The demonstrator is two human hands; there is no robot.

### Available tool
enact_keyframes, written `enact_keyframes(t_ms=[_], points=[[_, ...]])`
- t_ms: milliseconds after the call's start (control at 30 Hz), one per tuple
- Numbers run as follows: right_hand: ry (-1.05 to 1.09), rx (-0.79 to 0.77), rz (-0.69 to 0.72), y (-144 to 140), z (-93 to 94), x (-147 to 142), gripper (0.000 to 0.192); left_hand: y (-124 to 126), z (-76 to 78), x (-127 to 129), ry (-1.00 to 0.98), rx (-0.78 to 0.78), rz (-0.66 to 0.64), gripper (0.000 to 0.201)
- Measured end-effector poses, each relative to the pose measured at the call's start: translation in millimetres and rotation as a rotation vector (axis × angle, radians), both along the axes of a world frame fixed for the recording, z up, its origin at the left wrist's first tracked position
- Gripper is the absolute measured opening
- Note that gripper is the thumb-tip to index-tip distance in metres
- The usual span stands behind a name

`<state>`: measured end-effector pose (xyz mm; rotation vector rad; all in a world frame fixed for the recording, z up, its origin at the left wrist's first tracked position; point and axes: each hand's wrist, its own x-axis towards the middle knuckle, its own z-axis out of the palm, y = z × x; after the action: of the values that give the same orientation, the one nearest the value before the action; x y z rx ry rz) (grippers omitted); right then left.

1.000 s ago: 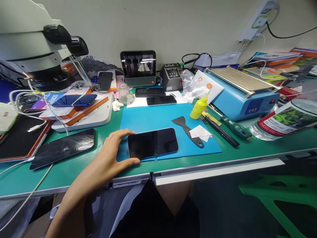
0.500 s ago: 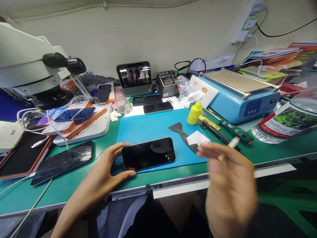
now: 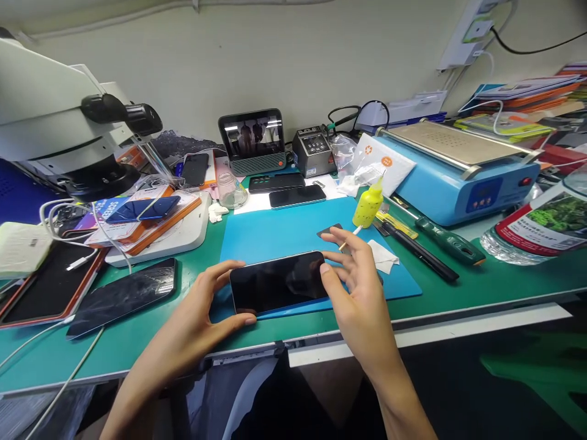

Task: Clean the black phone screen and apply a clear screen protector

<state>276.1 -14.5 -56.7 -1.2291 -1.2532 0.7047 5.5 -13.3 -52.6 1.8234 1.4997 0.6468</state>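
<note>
The flat black glass-fronted phone (image 3: pixel 278 283) is gripped at its left end by the left hand (image 3: pixel 202 311) and touched at its right edge by the right hand (image 3: pixel 355 293), which pinches a thin white stick (image 3: pixel 350 237). The phone lies on the blue rubber mat (image 3: pixel 293 229). Behind the mat, an empty clear glass jar (image 3: pixel 230 190) is seen.

Beige wall (image 3: pixel 298 55), green bench (image 3: pixel 137 330).
</note>
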Motion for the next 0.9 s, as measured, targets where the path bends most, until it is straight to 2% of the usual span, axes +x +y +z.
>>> enact_keyframes(t_ms=[267,533,900], points=[[0.0,0.003,0.037,-1.6,-2.1,2.2,0.045,0.3,0.3,-1.6,0.008,-0.017,-0.009,0.074],[-0.249,0.068,0.035,-2.6,-1.6,-2.5,0.059,1.6,2.3,0.8,-0.029,-0.01,-0.037,0.072],[-0.277,0.079,0.013,0.1,-3.4,-4.1,0.064,2.4,1.7,0.6,-0.036,-0.006,-0.031,0.073]])
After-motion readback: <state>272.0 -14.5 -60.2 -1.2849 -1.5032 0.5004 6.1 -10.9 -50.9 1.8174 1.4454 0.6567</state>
